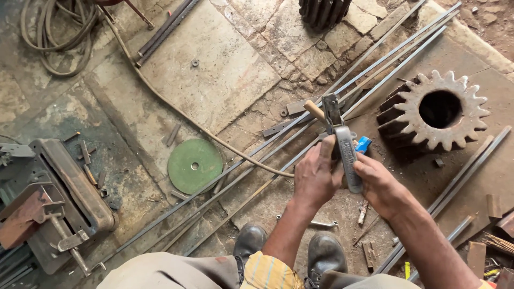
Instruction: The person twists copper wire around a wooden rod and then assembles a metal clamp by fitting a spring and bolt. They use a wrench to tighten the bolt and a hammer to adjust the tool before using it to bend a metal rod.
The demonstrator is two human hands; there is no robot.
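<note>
Both hands meet around a grey metal clamp tool (pixel 342 144) held above the stone floor (pixel 225 75), just left of the big rusty gear wheel (pixel 436 112), which serves here as the landmark. The left hand (pixel 316 176) has its fingers curled closed around the tool's lower body, thumb up along its side. The right hand (pixel 377 184) grips the same handle from the other side, fingers wrapped shut on it. The tool's jaw end and a short wooden handle (pixel 315 109) stick up toward the long steel rods (pixel 396 53), which run diagonally past the gear wheel's left side. A small blue object (pixel 363 144) shows just behind the tool. Farther left of the gear wheel a green disc (pixel 195 166) lies flat on the floor, and well beyond it sits a rusty bench vise (pixel 59 203). Below the hands, two black boots (pixel 324 254) stand beside a wrench (pixel 321 223).
</note>
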